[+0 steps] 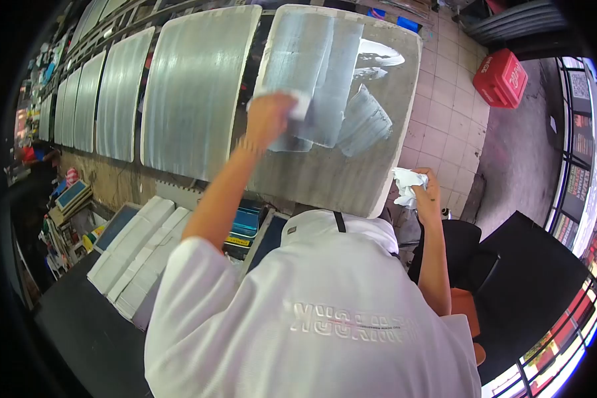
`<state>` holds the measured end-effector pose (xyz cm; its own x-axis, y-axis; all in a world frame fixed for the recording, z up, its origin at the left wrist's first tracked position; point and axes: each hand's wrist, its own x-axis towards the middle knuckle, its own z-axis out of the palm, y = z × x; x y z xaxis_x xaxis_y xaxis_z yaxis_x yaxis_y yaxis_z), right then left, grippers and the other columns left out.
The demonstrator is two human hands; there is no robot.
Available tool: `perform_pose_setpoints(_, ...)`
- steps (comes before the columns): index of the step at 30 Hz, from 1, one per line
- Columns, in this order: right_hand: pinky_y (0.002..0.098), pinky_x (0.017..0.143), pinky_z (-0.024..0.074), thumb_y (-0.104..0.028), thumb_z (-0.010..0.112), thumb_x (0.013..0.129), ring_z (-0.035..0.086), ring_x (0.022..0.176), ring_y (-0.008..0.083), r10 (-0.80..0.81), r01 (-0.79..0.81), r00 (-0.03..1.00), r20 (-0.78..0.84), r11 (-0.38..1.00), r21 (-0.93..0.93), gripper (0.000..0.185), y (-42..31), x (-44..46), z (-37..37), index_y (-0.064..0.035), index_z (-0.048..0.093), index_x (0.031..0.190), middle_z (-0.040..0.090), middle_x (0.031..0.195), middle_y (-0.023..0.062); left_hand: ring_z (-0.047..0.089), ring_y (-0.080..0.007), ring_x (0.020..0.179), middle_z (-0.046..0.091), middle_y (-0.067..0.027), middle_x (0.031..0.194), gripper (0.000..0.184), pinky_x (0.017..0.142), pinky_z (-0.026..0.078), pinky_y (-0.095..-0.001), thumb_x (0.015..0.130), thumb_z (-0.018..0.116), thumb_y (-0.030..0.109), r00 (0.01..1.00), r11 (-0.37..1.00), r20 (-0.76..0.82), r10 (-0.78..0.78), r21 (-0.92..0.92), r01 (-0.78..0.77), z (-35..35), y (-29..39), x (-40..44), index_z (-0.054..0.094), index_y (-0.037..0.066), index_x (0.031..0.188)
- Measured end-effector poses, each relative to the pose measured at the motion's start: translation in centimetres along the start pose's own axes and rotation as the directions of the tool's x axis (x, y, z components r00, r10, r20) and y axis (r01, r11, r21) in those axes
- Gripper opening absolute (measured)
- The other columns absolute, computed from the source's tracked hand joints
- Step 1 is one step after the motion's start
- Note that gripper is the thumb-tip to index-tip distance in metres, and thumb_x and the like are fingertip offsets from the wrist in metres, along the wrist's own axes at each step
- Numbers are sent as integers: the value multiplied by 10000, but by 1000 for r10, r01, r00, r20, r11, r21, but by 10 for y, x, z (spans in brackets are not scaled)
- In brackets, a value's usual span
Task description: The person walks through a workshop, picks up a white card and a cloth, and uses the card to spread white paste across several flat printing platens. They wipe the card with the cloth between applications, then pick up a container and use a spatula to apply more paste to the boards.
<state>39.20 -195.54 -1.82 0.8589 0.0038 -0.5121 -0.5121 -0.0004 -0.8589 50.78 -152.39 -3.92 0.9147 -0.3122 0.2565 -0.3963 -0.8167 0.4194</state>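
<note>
My left hand (268, 119) is closed around a white pad (299, 105), pressed on a large grey board (312, 179) with rounded corners. Its fingers are slightly blurred. Wide whitish-blue wet streaks (328, 86) cover the board's upper middle, and a thick white smear (381, 53) lies at its upper right. Just beyond the board's lower right edge, my right hand (429, 192) grips a crumpled white cloth or paper (408, 185).
Several similar streaked boards (196, 93) stretch leftward. White boxes (139, 249) lie lower left, near a blue plastic case (245, 221). A red cooler (501, 78) stands on the floor upper right. A black panel (534, 272) and chair (461, 242) are lower right.
</note>
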Motion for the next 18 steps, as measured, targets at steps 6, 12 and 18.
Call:
perform_pose_setpoints(6, 279, 719, 516, 14, 596, 843, 617, 829, 112, -56, 73, 994, 95, 980, -186, 244, 3, 6, 18, -39, 587, 1081, 643, 923, 47, 628, -284, 1129, 701, -82, 1139, 438, 982, 460, -460, 683, 594, -4, 967, 978, 154, -205, 64, 197, -45, 99, -181, 731, 134, 1075)
perform_pose_setpoints(12, 285, 763, 504, 67, 601, 810, 618, 857, 122, -108, 122, 992, 65, 952, -281, 259, -12, -15, 24, -38, 599, 1047, 646, 922, 46, 687, -325, 935, 719, -115, 1057, 317, 800, 543, -439, 756, 592, -2, 990, 994, 100, -97, -40, 101, -52, 56, -44, 737, 106, 1016)
perform_pose_setpoints(18, 305, 791, 494, 84, 604, 793, 612, 886, 149, -123, 120, 992, 18, 912, -393, 274, -28, -51, 35, -40, 599, 1038, 648, 938, 82, 677, -314, 1026, 711, -103, 1125, 366, 868, 548, -447, 807, 577, 77, 1000, 990, 28, -10, 139, 6, 29, -25, 226, 746, 211, 1102)
